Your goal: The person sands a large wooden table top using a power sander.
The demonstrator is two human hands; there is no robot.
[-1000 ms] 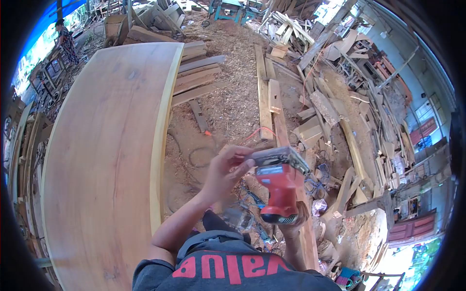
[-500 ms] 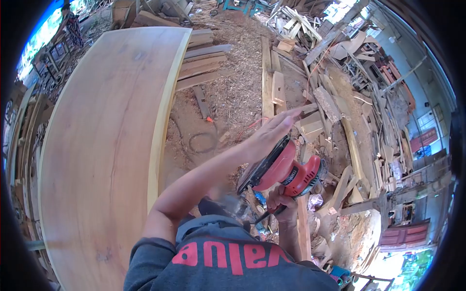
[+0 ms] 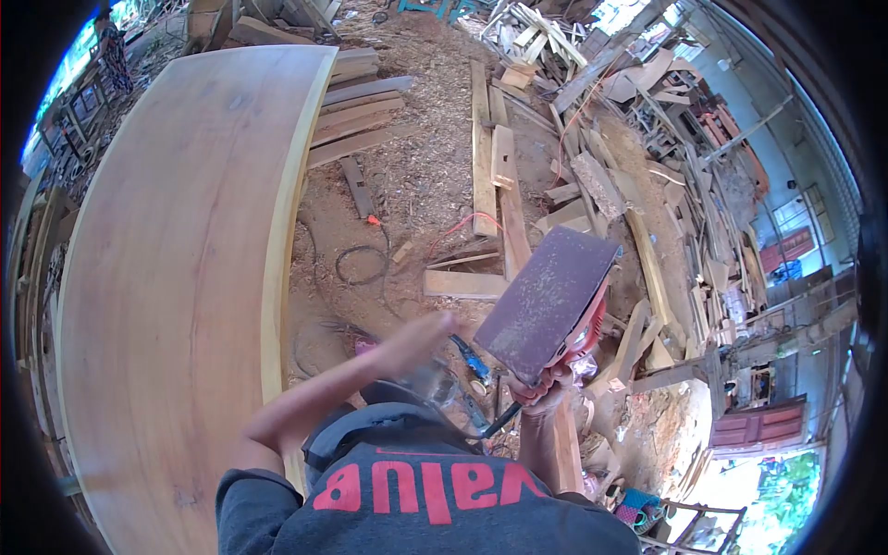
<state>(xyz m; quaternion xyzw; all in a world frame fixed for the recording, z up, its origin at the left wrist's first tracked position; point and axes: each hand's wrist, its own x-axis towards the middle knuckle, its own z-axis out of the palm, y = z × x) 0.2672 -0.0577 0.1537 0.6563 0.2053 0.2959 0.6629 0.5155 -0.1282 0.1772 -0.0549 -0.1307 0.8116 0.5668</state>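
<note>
Head view, lower centre: the right hand (image 3: 544, 387) has its grip clenched on the red sander (image 3: 548, 294), pad tilted up; the left hand (image 3: 418, 340) is blurred, released and empty. Held one-handed, the sander might slip and drop onto the cluttered floor (image 3: 416, 176)

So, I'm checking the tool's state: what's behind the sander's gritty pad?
Only a red strip of the sander shows past the pad's right edge, gripped below by the right hand. The pad hides the rest of its body.
</note>
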